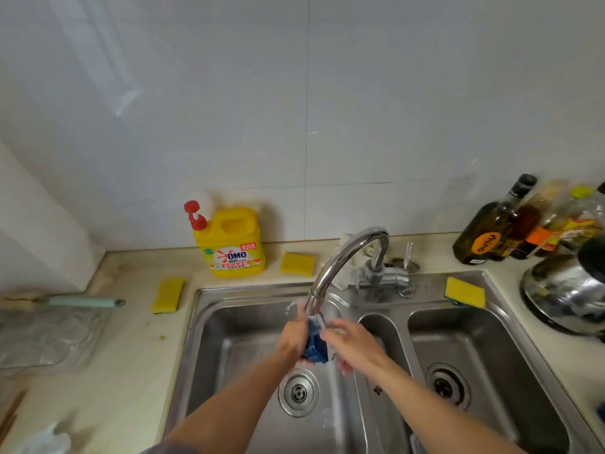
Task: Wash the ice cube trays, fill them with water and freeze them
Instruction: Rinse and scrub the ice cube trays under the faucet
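The left grip (293, 335) is curled round a blue ice tray (316, 348), and the right grip (353, 344) is wrapped on the other side of it, so both are clamped on the tray. The tray looks like bendy blue plastic and stands on its end between them. It is right under the mouth of the tap (347, 253), and little drops of water splash beside the left grip. The tap is a shiny silver pipe bent like a hook. Below the grips is the left bowl of a steel sink (203, 299), grey, smooth and wet, with a round drain (298, 392) at the bottom. To the right of the grips is a second bowl (510, 365) with its own drain. A yellow sponge (465, 291) sits on the sink rim past the right grip. All round the sink is a pale stone bench (131, 362) with some stains. Behind the left grip stands a square yellow soap bottle (234, 244) with a red pump, and another sponge (298, 263) lies just beside it. A third sponge (168, 295) lies farther left, near a brush (85, 302) with a mint green handle. Far to the right stand dark glass bottles (491, 231) and a shiny steel lid (563, 290). The wall (294, 93) behind is big, smooth white tiles.
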